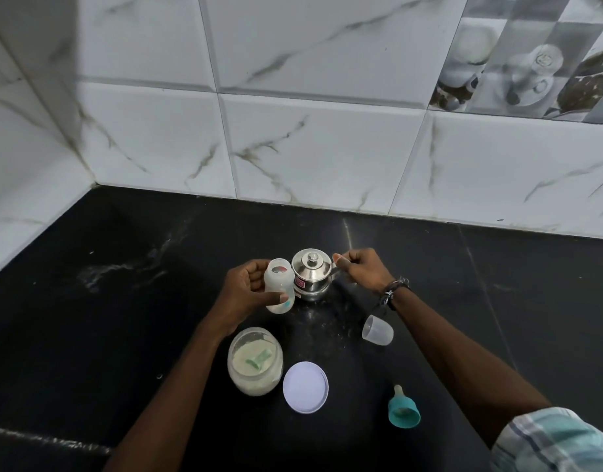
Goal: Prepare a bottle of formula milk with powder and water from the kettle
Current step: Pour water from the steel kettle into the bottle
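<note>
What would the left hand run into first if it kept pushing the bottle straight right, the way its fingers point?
The steel kettle. The left hand holds the bottle right beside it, so the bottle would likely bump the kettle's side almost at once. Whether they already touch is unclear.

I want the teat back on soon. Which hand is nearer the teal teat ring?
Right. The right hand is at the kettle's handle, up-counter from the teat ring. The left hand, holding the bottle, sits farther across.
</note>
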